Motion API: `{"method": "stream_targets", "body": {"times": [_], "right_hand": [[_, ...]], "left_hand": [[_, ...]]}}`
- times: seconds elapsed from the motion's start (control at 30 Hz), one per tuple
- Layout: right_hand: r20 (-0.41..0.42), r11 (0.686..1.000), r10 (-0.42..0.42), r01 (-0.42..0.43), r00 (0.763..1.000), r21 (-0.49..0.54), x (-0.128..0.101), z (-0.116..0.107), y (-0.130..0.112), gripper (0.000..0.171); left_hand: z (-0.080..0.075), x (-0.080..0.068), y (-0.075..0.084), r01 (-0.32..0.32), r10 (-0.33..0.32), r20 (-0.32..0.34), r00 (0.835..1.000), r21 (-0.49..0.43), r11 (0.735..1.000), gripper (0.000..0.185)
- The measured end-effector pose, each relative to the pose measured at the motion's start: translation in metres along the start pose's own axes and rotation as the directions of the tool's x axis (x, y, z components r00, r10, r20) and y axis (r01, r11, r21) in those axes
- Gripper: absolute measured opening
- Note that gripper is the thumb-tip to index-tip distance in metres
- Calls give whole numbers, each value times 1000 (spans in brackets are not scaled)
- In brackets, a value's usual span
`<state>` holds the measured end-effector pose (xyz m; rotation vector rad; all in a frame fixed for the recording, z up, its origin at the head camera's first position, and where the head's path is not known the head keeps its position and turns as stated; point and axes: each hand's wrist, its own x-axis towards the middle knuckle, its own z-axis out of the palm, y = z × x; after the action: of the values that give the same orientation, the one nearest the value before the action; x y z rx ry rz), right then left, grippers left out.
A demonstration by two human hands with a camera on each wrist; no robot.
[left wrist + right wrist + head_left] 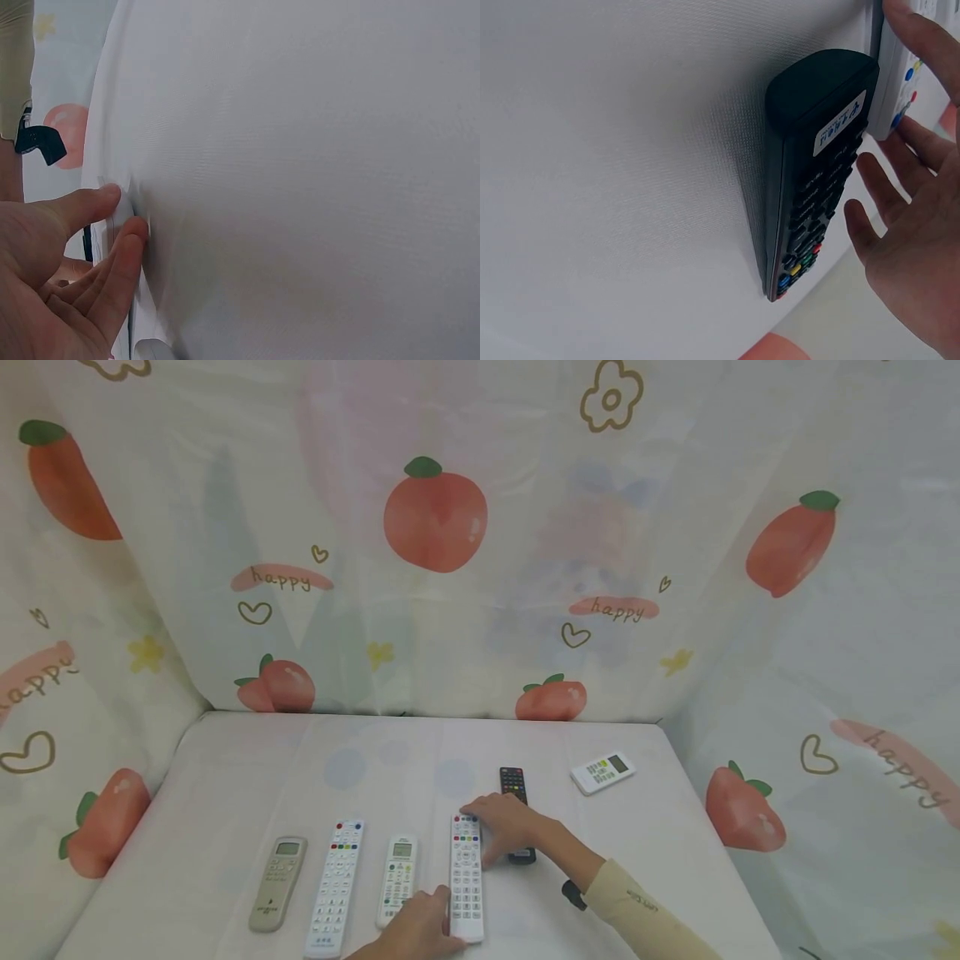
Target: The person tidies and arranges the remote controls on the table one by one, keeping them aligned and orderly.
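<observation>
From the head view, a long white remote (467, 877) is steadied on the tabletop (225, 793) at both ends: the left hand (420, 931) touches its near end, the right hand (506, 831) its far end, fingers extended.

At the left wrist, the fingers (124, 255) are seen straight against the remote's edge.

At the right wrist, the open palm hovers over a black remote (814, 172), lying alongside.

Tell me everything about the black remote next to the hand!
The black remote is a long, slim bar that looks like plastic, lying flat, face up on the white table, pointing away from the person. It has rows of dark buttons, a few coloured ones at its far end, and a white label near its near end. The right hand lies across its middle, fingers straight and reaching to the white remote beside it.
</observation>
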<state>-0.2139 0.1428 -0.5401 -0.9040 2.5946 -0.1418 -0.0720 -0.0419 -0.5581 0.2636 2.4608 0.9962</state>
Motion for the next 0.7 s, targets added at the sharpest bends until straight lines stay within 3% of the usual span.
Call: {"method": "stream_targets", "body": {"times": [0.2,0.7], "right_hand": [[-6,1000,6,-6,1000,-13,-2,2,-1,87],[-49,998,-38,35,998,-58,-10,6,0,89]], "left_hand": [[1,0,-3,-38,38,-10,999,21,999,40],[1,-3,0,10,-10,44,999,-1,1000,55]]}}
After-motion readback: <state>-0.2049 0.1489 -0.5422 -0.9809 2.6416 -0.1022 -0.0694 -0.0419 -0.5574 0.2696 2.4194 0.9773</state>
